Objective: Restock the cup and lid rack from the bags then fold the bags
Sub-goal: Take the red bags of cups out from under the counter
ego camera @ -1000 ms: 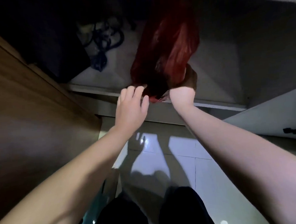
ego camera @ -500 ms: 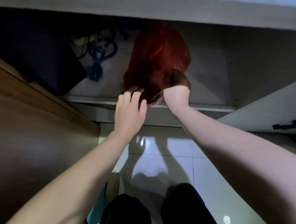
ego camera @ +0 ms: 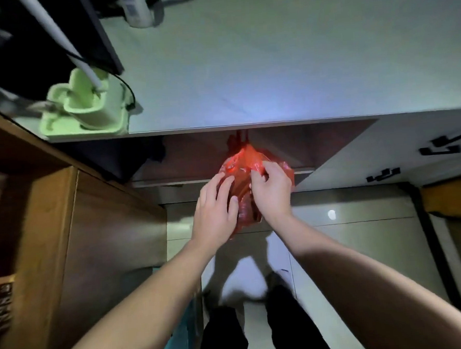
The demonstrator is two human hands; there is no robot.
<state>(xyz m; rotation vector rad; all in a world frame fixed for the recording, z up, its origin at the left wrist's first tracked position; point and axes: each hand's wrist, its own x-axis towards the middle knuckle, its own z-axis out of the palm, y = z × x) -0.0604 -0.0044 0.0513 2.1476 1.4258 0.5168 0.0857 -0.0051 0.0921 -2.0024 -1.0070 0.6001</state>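
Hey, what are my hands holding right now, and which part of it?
The right hand pinches the crumpled top of the red plastic bag. The left hand rests straight fingers against the bag's side, gripping nothing.

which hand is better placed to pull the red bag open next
Probably the right hand: its thumb and fingers already pinch the top of the red plastic bag at the shelf edge. The left hand only lies against the bag's side with fairly straight fingers, better for steadying.

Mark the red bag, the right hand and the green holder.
red bag (ego camera: 239, 160): head view, crinkled upper part.
right hand (ego camera: 272, 192): head view, back of hand, fingers pinching the bag.
green holder (ego camera: 90, 107): head view, front wall.
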